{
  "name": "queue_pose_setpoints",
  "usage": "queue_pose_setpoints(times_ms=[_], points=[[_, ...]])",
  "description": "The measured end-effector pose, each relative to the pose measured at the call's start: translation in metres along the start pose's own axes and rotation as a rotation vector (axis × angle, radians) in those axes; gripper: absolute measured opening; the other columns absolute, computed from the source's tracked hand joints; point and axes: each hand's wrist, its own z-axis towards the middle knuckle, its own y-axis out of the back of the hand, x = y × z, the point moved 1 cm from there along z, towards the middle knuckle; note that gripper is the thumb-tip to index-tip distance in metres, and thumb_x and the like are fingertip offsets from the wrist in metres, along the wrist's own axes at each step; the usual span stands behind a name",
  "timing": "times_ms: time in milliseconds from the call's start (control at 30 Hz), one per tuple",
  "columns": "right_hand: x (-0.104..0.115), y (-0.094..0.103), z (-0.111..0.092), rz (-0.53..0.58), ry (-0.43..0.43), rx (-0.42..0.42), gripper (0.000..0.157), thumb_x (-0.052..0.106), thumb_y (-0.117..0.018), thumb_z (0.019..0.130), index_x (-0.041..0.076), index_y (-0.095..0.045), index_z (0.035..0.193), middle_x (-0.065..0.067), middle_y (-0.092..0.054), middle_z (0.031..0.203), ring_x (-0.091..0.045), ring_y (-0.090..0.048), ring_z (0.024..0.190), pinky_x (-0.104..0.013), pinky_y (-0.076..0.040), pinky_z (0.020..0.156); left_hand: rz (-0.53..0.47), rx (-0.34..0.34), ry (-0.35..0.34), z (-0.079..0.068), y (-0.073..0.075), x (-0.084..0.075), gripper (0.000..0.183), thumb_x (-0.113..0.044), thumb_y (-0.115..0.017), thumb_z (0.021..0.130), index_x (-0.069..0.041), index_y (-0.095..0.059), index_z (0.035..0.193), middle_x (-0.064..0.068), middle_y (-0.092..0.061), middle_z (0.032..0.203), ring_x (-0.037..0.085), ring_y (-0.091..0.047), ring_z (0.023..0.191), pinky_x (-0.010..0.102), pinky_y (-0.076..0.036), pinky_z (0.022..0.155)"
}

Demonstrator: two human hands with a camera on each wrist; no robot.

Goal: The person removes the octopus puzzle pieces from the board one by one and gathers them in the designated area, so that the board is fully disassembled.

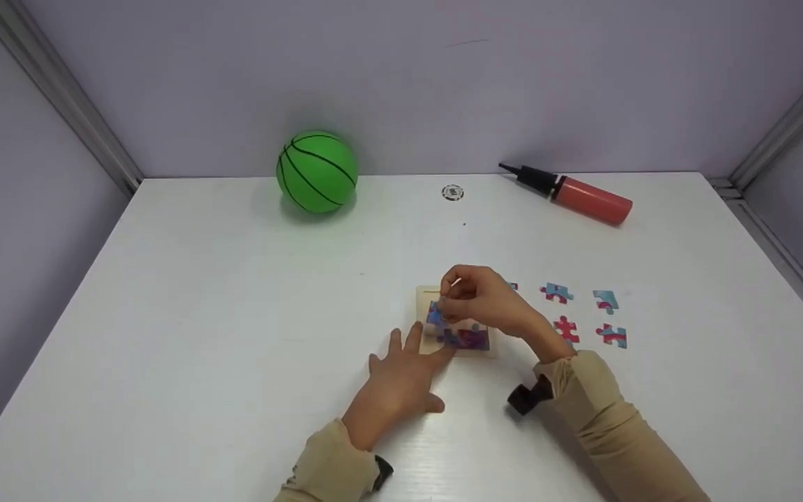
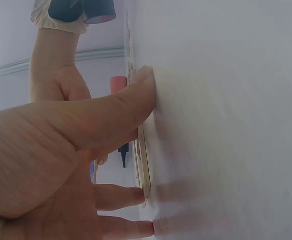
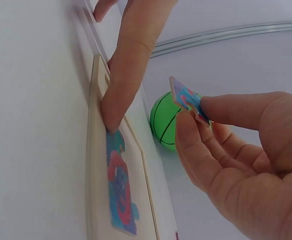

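Observation:
My right hand (image 1: 488,300) pinches a blue and pink jigsaw piece (image 3: 183,95) between thumb and fingertips, tilted above a shallow wooden puzzle tray (image 1: 422,300). Joined pieces (image 1: 472,340) with pink and blue patterns lie along the tray's near side. My left hand (image 1: 398,382) is spread at the tray's near left corner, its fingers straight. In the right wrist view, one left finger (image 3: 123,85) presses on the end of the joined pieces, and two other left fingertips show in the left wrist view at the tray's edge. Part of the tray is hidden under my right hand.
Right of the tray lie several loose jigsaw pieces, among them a red one (image 1: 566,329) and a blue one (image 1: 606,300). Toward the back wall are a green ball (image 1: 317,171), a round chip (image 1: 452,192) and a red and black hand pump (image 1: 591,199).

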Motion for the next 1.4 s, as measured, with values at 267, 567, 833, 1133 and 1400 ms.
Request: queue_pose_setpoints(times_ms=[267, 567, 833, 1133, 1400], points=[[-0.005, 0.017, -0.018, -0.030, -0.027, -0.038, 0.018, 0.008, -0.065, 0.090, -0.003, -0.056, 0.100, -0.016, -0.066, 0.089, -0.022, -0.065, 0.078, -0.035, -0.056, 0.075, -0.014, -0.016, -0.005, 0.002, -0.002, 0.000, 0.074, -0.034, -0.078, 0.080, -0.029, -0.043, 0.146, 0.018, -0.018, 0.157, 0.047, -0.016, 0.140, 0.071, -0.030, 0.096], [-0.012, 0.035, -0.039, -0.010, -0.069, -0.065, 0.021, 0.011, -0.066, 0.090, -0.003, -0.055, 0.102, -0.016, -0.066, 0.091, -0.022, -0.067, 0.079, -0.037, -0.056, 0.074, -0.017, -0.004, 0.010, 0.002, -0.002, -0.001, 0.076, -0.033, -0.077, 0.080, -0.031, -0.041, 0.147, 0.017, -0.015, 0.157, 0.046, -0.015, 0.141, 0.069, -0.030, 0.097], [-0.014, 0.048, -0.060, -0.044, -0.083, -0.101, 0.021, 0.010, -0.065, 0.091, -0.004, -0.055, 0.104, -0.014, -0.066, 0.089, -0.022, -0.064, 0.075, -0.033, -0.055, 0.071, -0.039, -0.026, -0.002, 0.000, -0.002, 0.000, 0.075, -0.030, -0.078, 0.080, -0.029, -0.043, 0.146, 0.020, -0.018, 0.156, 0.048, -0.016, 0.140, 0.071, -0.029, 0.096], [-0.021, 0.060, -0.080, -0.072, -0.152, -0.129, 0.023, 0.012, -0.068, 0.089, -0.002, -0.055, 0.102, -0.015, -0.064, 0.089, -0.025, -0.067, 0.080, -0.032, -0.056, 0.075, -0.041, -0.046, -0.008, -0.003, -0.001, 0.000, 0.074, -0.028, -0.078, 0.080, -0.027, -0.044, 0.145, 0.021, -0.020, 0.155, 0.049, -0.018, 0.139, 0.071, -0.029, 0.095], [-0.031, 0.067, -0.100, -0.106, -0.157, -0.092, 0.022, 0.011, -0.070, 0.088, -0.003, -0.057, 0.098, -0.014, -0.060, 0.087, -0.022, -0.062, 0.077, -0.031, -0.055, 0.073, -0.061, -0.045, -0.018, -0.002, -0.002, -0.001, 0.074, -0.027, -0.078, 0.080, -0.026, -0.044, 0.145, 0.021, -0.019, 0.155, 0.049, -0.017, 0.139, 0.072, -0.027, 0.097]])
